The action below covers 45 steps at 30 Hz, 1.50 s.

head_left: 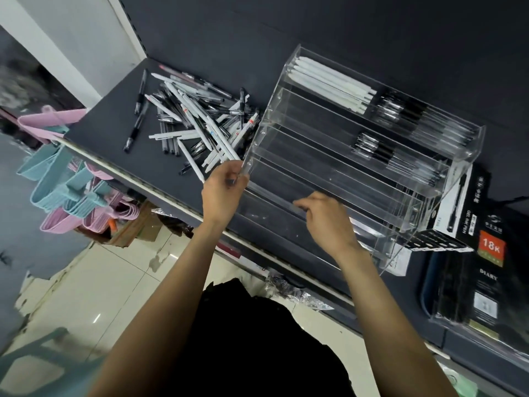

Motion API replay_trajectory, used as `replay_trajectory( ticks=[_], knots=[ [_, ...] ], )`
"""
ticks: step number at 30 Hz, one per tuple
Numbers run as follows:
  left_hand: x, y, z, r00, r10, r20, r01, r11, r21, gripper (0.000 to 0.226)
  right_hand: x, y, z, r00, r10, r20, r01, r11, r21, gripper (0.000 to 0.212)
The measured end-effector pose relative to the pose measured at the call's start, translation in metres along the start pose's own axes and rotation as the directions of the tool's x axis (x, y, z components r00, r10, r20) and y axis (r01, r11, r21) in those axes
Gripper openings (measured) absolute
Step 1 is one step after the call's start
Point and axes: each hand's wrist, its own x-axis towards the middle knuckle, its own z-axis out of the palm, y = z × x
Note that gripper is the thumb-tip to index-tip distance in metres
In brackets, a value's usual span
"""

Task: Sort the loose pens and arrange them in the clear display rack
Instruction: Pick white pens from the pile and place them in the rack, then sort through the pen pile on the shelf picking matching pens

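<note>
Your left hand [224, 186] is pinching the clear acrylic display rack's [343, 144] corner, right hand [326, 217] gripping its front lip, so the loose black-and-white pen pile [194, 124] sits just left, nearer your left hand.

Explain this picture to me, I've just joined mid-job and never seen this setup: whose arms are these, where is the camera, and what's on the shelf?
No machine here: a person wears one camera on the head, looking down at their own bare arms. The left hand pinches the near left corner of the clear display rack, a tiered acrylic stand on a dark shelf. The right hand curls on a lower front rail of the rack; it is blurred, so whether it also holds a pen is unclear. Loose pens, white and black, lie heaped left of the rack. Its top tier already holds white pens and black pens.
</note>
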Motion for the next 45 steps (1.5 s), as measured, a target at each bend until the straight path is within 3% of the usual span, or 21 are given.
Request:
replay_trajectory(
  ticks=[3, 6, 9, 12, 14, 18, 23, 26, 29, 31, 34, 40, 45],
  knots=[
    [-0.002, 0.000, -0.004, 0.999, 0.002, 0.042, -0.002, 1.000, -0.013, 0.022, -0.008, -0.009, -0.005, 1.000, 0.007, 0.017, -0.005, 0.997, -0.077, 0.051],
    [-0.005, 0.000, -0.024, 0.993, 0.088, 0.075, -0.088, 0.996, 0.002, 0.030, -0.025, -0.024, -0.017, 0.974, -0.120, -0.191, 0.084, 0.979, -0.188, 0.057],
    [-0.009, -0.009, -0.063, 0.963, 0.262, -0.056, -0.254, 0.959, 0.129, 0.024, -0.037, -0.051, -0.018, 0.891, -0.232, -0.390, 0.220, 0.973, -0.074, 0.041],
    [-0.008, -0.028, -0.105, 0.914, 0.358, -0.193, -0.315, 0.923, 0.221, 0.022, -0.027, -0.077, 0.001, 0.885, -0.273, -0.378, 0.286, 0.958, -0.023, 0.035],
    [0.006, -0.043, -0.135, 0.911, 0.361, -0.198, -0.296, 0.909, 0.293, 0.022, -0.010, -0.098, 0.021, 0.918, -0.278, -0.282, 0.284, 0.959, -0.019, 0.038],
    [0.070, -0.078, -0.182, 0.970, 0.241, 0.017, -0.217, 0.838, 0.501, 0.027, 0.040, -0.146, 0.060, 0.982, -0.166, -0.090, 0.167, 0.986, -0.004, 0.045],
    [0.149, -0.100, -0.207, 0.992, 0.003, 0.130, -0.075, 0.828, 0.556, 0.048, 0.102, -0.190, 0.093, 0.988, 0.055, -0.144, -0.074, 0.989, -0.128, 0.033],
    [0.178, -0.098, -0.204, 0.970, 0.082, 0.231, -0.199, 0.814, 0.546, 0.044, 0.127, -0.204, 0.101, 0.979, 0.151, -0.137, -0.176, 0.964, -0.197, 0.034],
    [0.187, -0.089, -0.181, 0.881, 0.217, 0.421, -0.412, 0.790, 0.454, 0.040, 0.138, -0.214, 0.101, 0.963, 0.240, -0.120, -0.261, 0.941, -0.215, 0.035],
    [0.189, -0.085, -0.162, 0.822, 0.236, 0.519, -0.493, 0.752, 0.438, 0.042, 0.141, -0.220, 0.099, 0.954, 0.284, -0.097, -0.297, 0.936, -0.190, 0.031],
    [0.192, -0.083, -0.139, 0.808, 0.201, 0.554, -0.506, 0.718, 0.478, 0.040, 0.141, -0.223, 0.097, 0.942, 0.315, -0.118, -0.332, 0.925, -0.184, 0.023],
    [0.196, -0.082, -0.129, 0.784, 0.236, 0.574, -0.563, 0.661, 0.497, 0.024, 0.145, -0.200, 0.090, 0.869, 0.334, -0.363, -0.409, 0.900, -0.151, 0.024],
    [0.197, -0.078, -0.129, 0.790, 0.184, 0.585, -0.527, 0.692, 0.494, 0.025, 0.160, -0.182, 0.092, 0.869, 0.356, -0.344, -0.446, 0.864, -0.232, 0.027]
  ],
)
